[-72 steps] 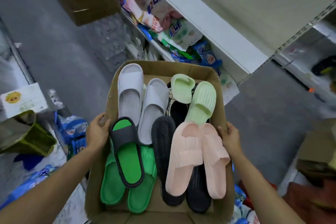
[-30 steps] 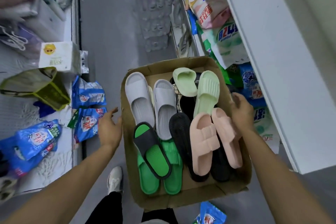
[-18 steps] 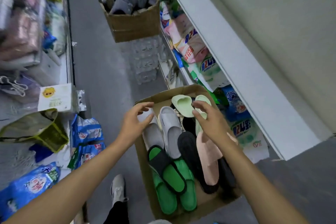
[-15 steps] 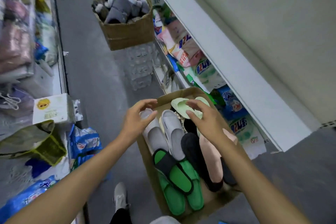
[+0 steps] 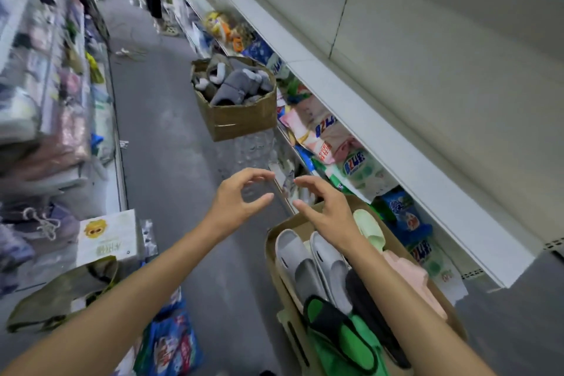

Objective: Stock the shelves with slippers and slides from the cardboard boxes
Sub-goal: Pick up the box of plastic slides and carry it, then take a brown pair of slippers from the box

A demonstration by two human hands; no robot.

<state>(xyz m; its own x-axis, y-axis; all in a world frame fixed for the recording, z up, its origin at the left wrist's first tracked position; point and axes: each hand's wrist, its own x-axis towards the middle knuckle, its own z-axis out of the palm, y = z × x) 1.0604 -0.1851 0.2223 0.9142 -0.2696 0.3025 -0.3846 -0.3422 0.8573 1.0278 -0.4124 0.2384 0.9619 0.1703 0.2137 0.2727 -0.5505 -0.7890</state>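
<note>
The near cardboard box (image 5: 274, 241) on the floor holds grey slides (image 5: 311, 265), green (image 5: 351, 342), pink and black pairs. The far box (image 5: 241, 119) holds grey slippers (image 5: 235, 85). Left hand (image 5: 235, 201) and right hand (image 5: 326, 210) hover empty, fingers curled wide apart.

A grey floor (image 5: 171, 143) is carrying a cardboard box of slides (image 5: 274, 241); farther along it, a second box of grey slippers (image 5: 238, 119) is sitting beside the white shelf (image 5: 381, 131).

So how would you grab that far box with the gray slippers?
Probably by its two side walls, one of the hands on each, coming from above. The far box stands upright with its top open, and the gray slippers heap above the rim.
</note>
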